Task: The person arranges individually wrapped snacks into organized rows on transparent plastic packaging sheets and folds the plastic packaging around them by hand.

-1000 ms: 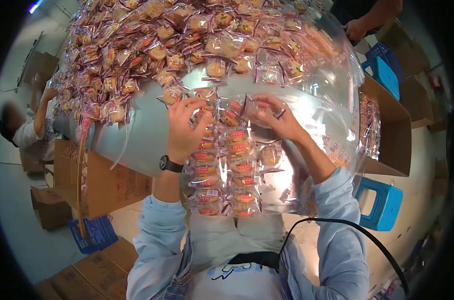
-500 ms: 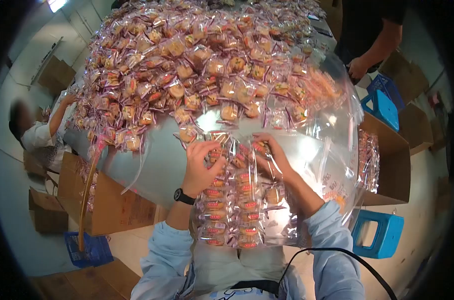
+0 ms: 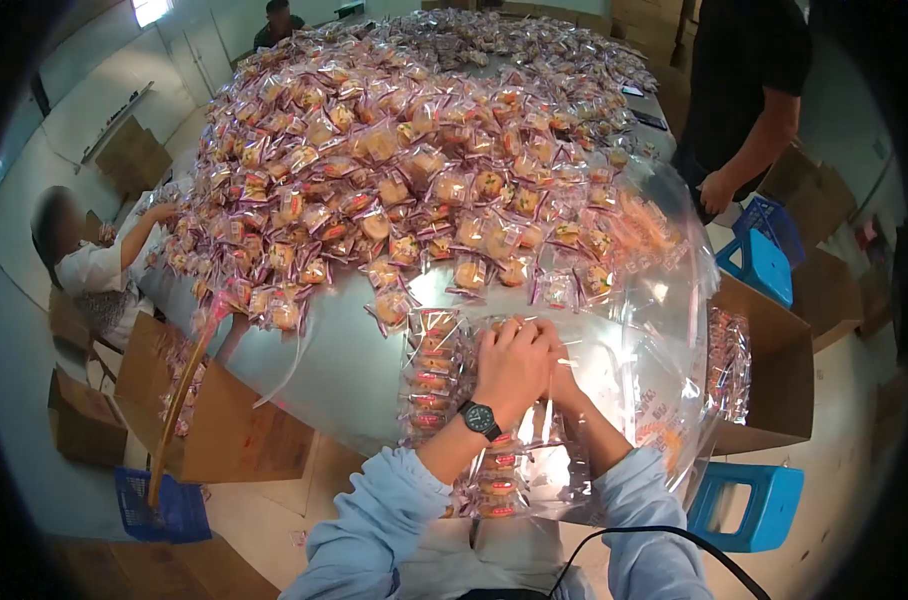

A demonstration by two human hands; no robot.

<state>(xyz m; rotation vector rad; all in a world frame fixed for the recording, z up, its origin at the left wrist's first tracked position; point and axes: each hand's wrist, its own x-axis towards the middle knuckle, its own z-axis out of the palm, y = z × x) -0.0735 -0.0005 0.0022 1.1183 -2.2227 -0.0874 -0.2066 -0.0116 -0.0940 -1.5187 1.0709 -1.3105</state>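
We hold our left hand (image 3: pixel 512 368) and right hand (image 3: pixel 564 382) curled together, though we cannot tell what they grip, while one column of wrapped cakes (image 3: pixel 430 385) lies just left of them and a second column (image 3: pixel 499 474) shows nearer us.

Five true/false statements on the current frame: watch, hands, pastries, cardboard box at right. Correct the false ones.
1. The left hand has a black round-faced wristwatch at its wrist. True.
2. The hands are far apart. False: the left hand overlaps the right hand in this view.
3. Clear-wrapped round golden pastries lie heaped on the shiny grey table. True.
4. A column of red-labelled wrapped pastries lies left of the left hand. True.
5. The open brown cardboard box is empty. False: the box holds wrapped packets.
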